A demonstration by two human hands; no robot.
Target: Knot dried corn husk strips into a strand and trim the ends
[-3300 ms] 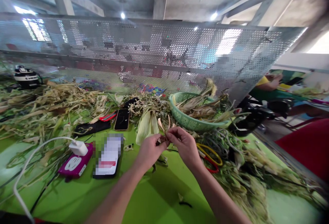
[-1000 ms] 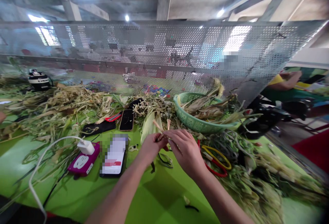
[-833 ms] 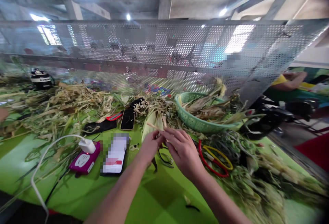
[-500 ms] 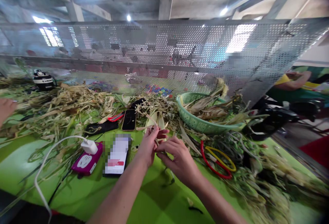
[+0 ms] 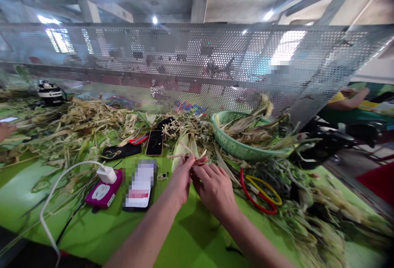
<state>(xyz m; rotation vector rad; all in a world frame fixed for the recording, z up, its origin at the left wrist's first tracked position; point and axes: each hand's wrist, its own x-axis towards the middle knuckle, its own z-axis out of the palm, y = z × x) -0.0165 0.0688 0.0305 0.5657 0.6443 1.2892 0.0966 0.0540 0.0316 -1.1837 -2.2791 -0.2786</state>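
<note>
Above the middle of the smooth green worktop [image 5: 184, 241], the left hand [image 5: 181, 177] pinches thin, pale tan strips of dried plant [image 5: 176, 156], whose ends poke out far and left. Right beside it, the right hand [image 5: 215, 186] has curled fingers; whether they grip is hidden. Using 2 hands probably steadies such slender pieces. Far right, the round light-green plastic basket [image 5: 243, 150] seemingly keeps brown, papery husks [image 5: 250, 129] together.

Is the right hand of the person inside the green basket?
No, the right hand is beside the left hand at the thin pale strips, apart from the green basket.
</note>
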